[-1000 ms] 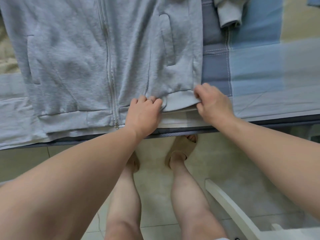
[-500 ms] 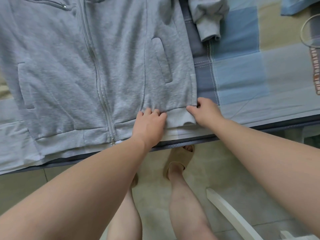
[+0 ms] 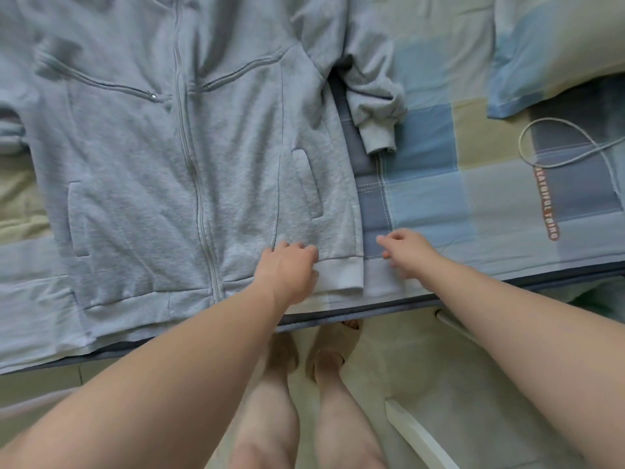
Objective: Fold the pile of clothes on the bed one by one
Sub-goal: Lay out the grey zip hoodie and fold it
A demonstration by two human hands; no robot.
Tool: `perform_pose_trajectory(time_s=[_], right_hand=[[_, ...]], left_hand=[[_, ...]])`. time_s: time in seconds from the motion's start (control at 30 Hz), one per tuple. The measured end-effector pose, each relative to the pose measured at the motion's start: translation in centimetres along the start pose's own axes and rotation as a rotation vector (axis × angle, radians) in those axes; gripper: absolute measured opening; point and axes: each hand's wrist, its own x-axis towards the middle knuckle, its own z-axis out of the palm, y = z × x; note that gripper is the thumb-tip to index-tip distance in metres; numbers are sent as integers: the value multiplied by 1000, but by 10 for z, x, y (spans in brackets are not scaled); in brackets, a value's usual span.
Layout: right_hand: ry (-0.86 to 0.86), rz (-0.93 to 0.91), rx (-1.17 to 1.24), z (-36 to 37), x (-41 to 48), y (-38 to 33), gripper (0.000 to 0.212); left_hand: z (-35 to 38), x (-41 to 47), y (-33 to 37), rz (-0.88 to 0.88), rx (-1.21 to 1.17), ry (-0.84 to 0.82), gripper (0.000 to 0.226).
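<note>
The grey zip hoodie (image 3: 152,184) lies flat, front up, across the bed, its hem along the near edge of the checked sheet (image 3: 490,198). The left hand (image 3: 287,265) rests on the hem band, fingers bent together onto the cloth; whether they pinch it cannot be told. The right hand (image 3: 406,252) hovers just beside the hem's corner, over bare sheet, fingers loosely apart and holding nothing. The step looks like squaring the body before folding: the hem is best smoothed straight, and the bunched sleeve (image 3: 375,106) drawn out so it folds across cleanly. A pillow (image 3: 558,45) and a white cable (image 3: 575,143) lie towards the far right corner; pale floor tiles (image 3: 389,367) and a white chair part (image 3: 416,434) show below
</note>
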Motion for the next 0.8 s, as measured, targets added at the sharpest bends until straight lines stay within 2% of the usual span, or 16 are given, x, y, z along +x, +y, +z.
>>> perform_pose_trajectory(time_s=[0.1, 0.2, 0.27, 0.37, 0.47, 0.5, 0.6, 0.73, 0.8], right_hand=[[16, -14, 96, -36, -1, -23, 22], [88, -76, 50, -64, 17, -43, 10], [141, -109, 4, -79, 32, -55, 23], [207, -160, -9, -93, 58, -77, 60], [197, -116, 163, -99, 93, -98, 78], [135, -66, 281, -98, 104, -106, 76], [-68, -4, 521, -93, 137, -126, 48], [-86, 13, 606, -90, 167, -127, 38], [-77, 21, 626, -108, 163, -121, 23]], left_hand=[[-34, 9, 5, 32, -61, 114, 42], [-63, 32, 9, 65, -82, 181, 49], [-79, 49, 11, 62, -103, 223, 50], [-97, 77, 15, 64, -126, 263, 51], [-109, 106, 15, 47, -112, 295, 52], [-111, 115, 13, 29, -111, 308, 53], [-113, 143, 13, -18, -119, 330, 54], [-120, 169, 26, -88, -178, 395, 55], [-125, 172, 44, -142, -201, 443, 60]])
